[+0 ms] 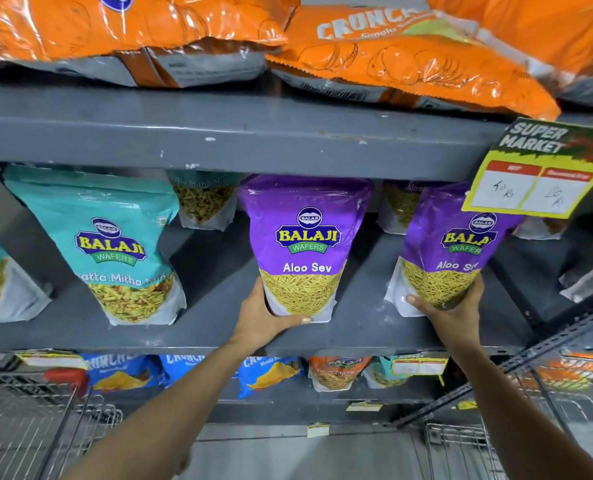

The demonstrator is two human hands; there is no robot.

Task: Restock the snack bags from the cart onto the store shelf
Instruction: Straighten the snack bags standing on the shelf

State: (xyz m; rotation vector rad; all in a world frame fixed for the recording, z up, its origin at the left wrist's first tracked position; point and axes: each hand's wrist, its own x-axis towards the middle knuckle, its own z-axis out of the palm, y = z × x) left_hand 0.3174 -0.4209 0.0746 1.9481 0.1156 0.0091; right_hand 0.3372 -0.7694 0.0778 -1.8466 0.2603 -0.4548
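Open gaps on the middle shelf, with a low edge overhead

We see bare grey shelf (215,306) between the teal bag (115,244) and the left purple bag (303,244), and a narrower gap between that bag and the right purple bag (458,251); we could reach in through either. The upper shelf edge (239,140) sits just above the bag tops, leaving little headroom. The price tag (534,174) hangs over the right bag's top corner. Smaller bags (203,199) block the back of the shelf.
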